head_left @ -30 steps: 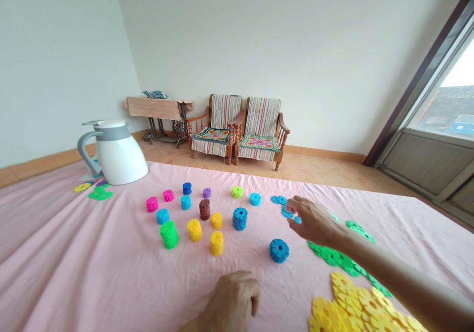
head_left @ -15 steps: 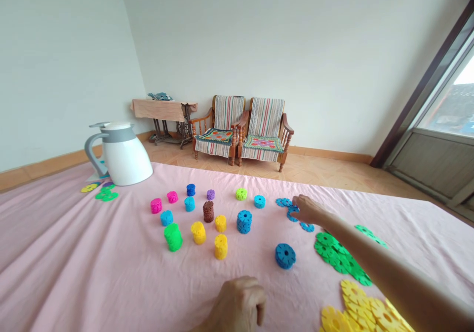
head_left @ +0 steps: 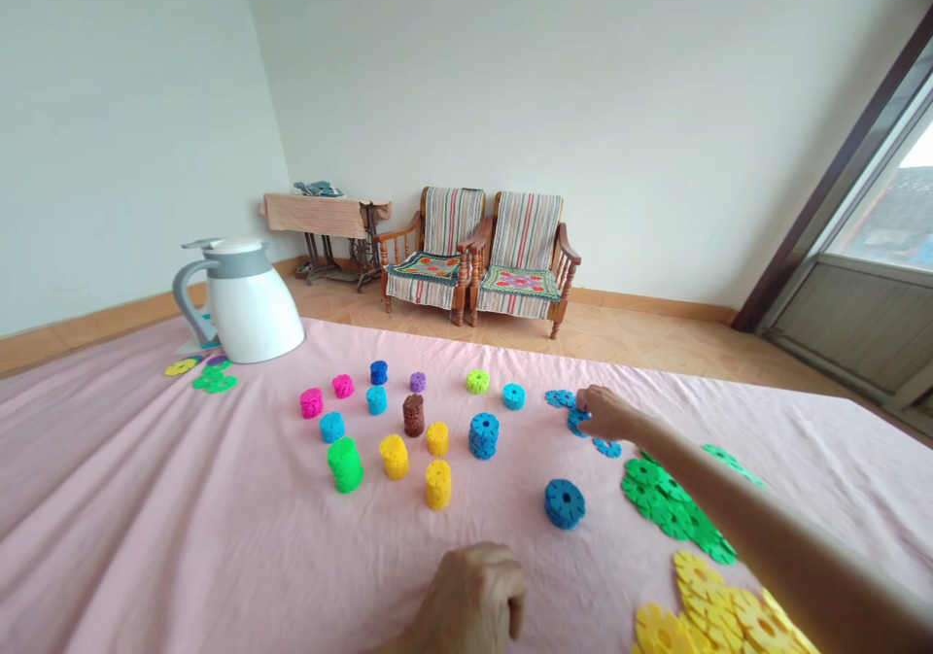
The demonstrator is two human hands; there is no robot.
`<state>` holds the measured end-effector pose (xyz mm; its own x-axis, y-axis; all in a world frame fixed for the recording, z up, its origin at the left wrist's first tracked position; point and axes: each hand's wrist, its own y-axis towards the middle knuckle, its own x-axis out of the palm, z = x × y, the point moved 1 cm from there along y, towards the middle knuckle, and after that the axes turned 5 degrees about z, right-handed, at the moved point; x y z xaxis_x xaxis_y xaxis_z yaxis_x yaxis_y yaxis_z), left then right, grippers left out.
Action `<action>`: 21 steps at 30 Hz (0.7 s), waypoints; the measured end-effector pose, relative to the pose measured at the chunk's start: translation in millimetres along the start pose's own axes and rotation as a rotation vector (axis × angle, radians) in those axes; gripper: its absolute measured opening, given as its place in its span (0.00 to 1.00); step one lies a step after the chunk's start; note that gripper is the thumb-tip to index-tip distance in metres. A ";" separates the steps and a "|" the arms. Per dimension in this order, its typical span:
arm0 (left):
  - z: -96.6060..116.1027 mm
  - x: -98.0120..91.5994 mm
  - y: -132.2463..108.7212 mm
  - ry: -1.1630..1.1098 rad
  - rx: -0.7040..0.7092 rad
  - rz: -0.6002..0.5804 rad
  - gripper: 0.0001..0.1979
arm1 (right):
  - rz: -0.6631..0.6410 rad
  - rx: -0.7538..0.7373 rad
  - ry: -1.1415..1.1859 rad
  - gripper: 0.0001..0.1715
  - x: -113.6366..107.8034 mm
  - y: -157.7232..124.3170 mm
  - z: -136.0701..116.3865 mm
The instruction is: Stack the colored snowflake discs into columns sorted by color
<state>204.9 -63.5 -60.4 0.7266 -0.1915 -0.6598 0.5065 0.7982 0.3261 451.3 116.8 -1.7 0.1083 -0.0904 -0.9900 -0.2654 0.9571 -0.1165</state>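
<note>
My right hand (head_left: 606,413) reaches over the loose blue notched plastic discs (head_left: 560,398), its fingers pinched down on one blue disc (head_left: 577,422). Another blue disc (head_left: 606,448) lies just below that hand. Curled with its knuckles up, my left hand (head_left: 475,591) rests near the front of the cloth; anything inside its fingers is hidden. Ahead of it stand a dark blue disc stack (head_left: 565,504) and a taller blue stack (head_left: 484,436). Yellow stacks (head_left: 438,485), a brown stack (head_left: 413,415) and a green stack (head_left: 345,465) stand further left.
Loose green discs (head_left: 667,500) and yellow discs (head_left: 718,610) lie under and beside my right forearm. A white jug (head_left: 255,314) stands at the far left of the pink cloth (head_left: 219,528). Two wooden chairs (head_left: 521,265) are beyond the table.
My right hand has lowered slightly, its fingers closing over the blue disc. My left hand stays in place; the view has shifted a little.
</note>
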 end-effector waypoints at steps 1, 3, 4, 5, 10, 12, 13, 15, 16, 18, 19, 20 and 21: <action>0.3 -0.1 0.3 -0.002 -0.004 -0.004 0.12 | -0.003 0.006 -0.001 0.19 1.1 0.2 -0.1; 1.0 -0.2 1.1 -0.003 -0.014 -0.016 0.12 | -0.006 0.019 0.002 0.19 3.3 -0.1 -1.0; 1.4 -0.4 1.5 0.001 -0.022 -0.023 0.11 | -0.006 0.024 0.004 0.19 4.5 -0.7 -1.7; 1.8 -0.5 1.7 0.005 -0.029 -0.027 0.11 | -0.004 0.029 0.008 0.18 5.6 -1.6 -2.6; 2.9 -1.6 1.3 0.019 -0.034 -0.018 0.10 | 0.046 0.035 0.037 0.17 10.0 -10.7 -9.0; 3.5 -2.4 1.2 0.026 -0.037 -0.021 0.10 | 0.086 0.033 0.055 0.16 9.8 -16.1 -11.6; 3.9 -2.8 1.3 0.028 -0.038 -0.026 0.10 | 0.107 0.030 0.066 0.15 8.9 -19.2 -12.7; 5.1 -3.9 1.6 0.032 -0.041 -0.030 0.09 | 0.145 0.019 0.094 0.13 5.8 -26.6 -14.3; 5.7 -4.5 1.7 0.035 -0.044 -0.026 0.09 | 0.162 0.012 0.109 0.12 3.7 -30.6 -14.7; 6.8 -5.3 1.7 0.037 -0.048 -0.023 0.09 | 0.190 -0.001 0.140 0.12 -0.7 -38.6 -14.3; 7.3 -5.5 1.6 0.037 -0.049 -0.023 0.09 | 0.201 -0.007 0.155 0.13 -2.6 -42.2 -13.6; 7.6 -5.7 1.4 0.035 -0.048 -0.024 0.09 | 0.210 -0.013 0.169 0.14 -4.0 -45.3 -12.4; 7.8 -5.8 1.2 0.033 -0.047 -0.026 0.09 | 0.217 -0.019 0.181 0.16 -4.8 -47.5 -11.0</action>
<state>204.9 -65.9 -50.8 0.6971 -0.1942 -0.6902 0.5024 0.8191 0.2770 452.8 68.7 7.7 -0.1257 0.0668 -0.9898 -0.2818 0.9542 0.1002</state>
